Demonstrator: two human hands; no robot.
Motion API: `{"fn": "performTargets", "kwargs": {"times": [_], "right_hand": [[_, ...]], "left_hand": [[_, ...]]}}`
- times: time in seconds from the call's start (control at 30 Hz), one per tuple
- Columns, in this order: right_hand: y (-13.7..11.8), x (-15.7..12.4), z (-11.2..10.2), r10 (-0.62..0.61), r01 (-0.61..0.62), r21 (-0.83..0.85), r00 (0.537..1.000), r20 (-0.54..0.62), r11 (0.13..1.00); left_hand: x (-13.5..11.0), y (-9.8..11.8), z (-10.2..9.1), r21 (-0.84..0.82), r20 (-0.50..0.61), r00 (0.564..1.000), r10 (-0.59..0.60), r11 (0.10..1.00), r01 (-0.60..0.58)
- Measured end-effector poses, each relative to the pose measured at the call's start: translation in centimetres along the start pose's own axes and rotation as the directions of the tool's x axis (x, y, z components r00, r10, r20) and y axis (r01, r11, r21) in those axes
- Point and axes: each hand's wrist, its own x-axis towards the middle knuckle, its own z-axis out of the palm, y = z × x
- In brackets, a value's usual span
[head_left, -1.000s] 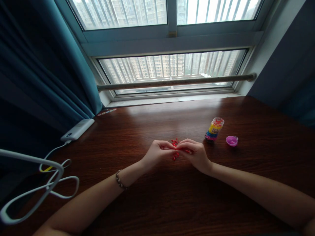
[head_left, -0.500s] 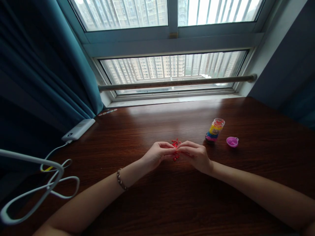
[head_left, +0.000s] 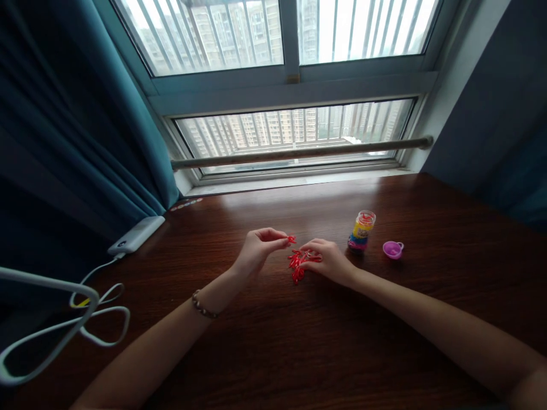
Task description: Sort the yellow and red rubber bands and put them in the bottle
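My left hand (head_left: 256,247) is raised a little above the dark wooden table, thumb and fingers pinched on a small red plastic link (head_left: 292,239). Whether it is one link or more than one joined, I cannot tell. Close on its right lies a loose pile of red plastic links (head_left: 297,266), several of them loop-shaped. Over the right side of this pile reaches my right hand (head_left: 332,262); its thumb and fingers are apart, with some links showing between them.
Behind my right hand stands an open clear jar (head_left: 362,230) with a colourful label and red pieces inside. A small purple cup-like lid (head_left: 392,250) lies beside it. At the left are a white power bank (head_left: 137,234) and a looping white cable (head_left: 105,310).
My hands, which met over the pile, have come apart. The left moved left and up with a red link; the right opened over the links, uncovering more of them. The view has shifted slightly.
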Motion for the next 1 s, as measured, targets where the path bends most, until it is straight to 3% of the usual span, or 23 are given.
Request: {"fn": "performTargets", "kwargs": {"times": [0.1, 0.2, 0.33, 0.43, 0.5, 0.67, 0.8, 0.9, 1.0], "right_hand": [[-0.1, -0.3, 0.5, -0.095, 0.105, -0.115, 0.992, 0.089, 0.988], [-0.1, -0.7, 1.0, -0.128, 0.151, -0.175, 0.982, 0.136, 0.973], [0.2, -0.8, 1.1, -0.145, 0.174, -0.204, 0.978, 0.149, 0.963], [0.2, -0.8, 1.0, -0.153, 0.186, -0.220, 0.976, 0.157, 0.958], [0.1, -0.8, 1.0, -0.162, 0.197, -0.231, 0.973, 0.162, 0.953], [0.0, -0.7, 1.0, -0.181, 0.222, -0.252, 0.968, 0.174, 0.942], [-0.1, -0.7, 0.9, -0.182, 0.225, -0.258, 0.966, 0.183, 0.939], [-0.1, -0.6, 0.8, -0.183, 0.229, -0.271, 0.966, 0.186, 0.935], [-0.1, -0.6, 0.9, -0.188, 0.236, -0.280, 0.964, 0.189, 0.930]], "left_hand": [[1.7, 2.5, 2.1, 0.050, 0.059, 0.974, 0.219, 0.974, -0.222], [4.1, 5.0, 5.6, 0.108, 0.177, 0.897, 0.405, 0.898, -0.427], [7.1, 7.0, 10.3, 0.226, 0.497, 0.690, 0.526, 0.689, -0.688], [8.6, 7.5, 12.8, 0.282, 0.712, 0.518, 0.475, 0.483, -0.829], [9.3, 7.5, 13.7, 0.298, 0.790, 0.453, 0.414, 0.386, -0.873], [10.7, 7.2, 14.5, 0.368, 0.855, 0.435, 0.284, 0.259, -0.893], [11.3, 7.1, 14.8, 0.361, 0.893, 0.406, 0.195, 0.232, -0.903], [10.8, 7.0, 14.8, 0.344, 0.903, 0.387, 0.187, 0.223, -0.912], [9.8, 6.6, 14.3, 0.392, 0.875, 0.421, 0.238, 0.161, -0.906]]}}
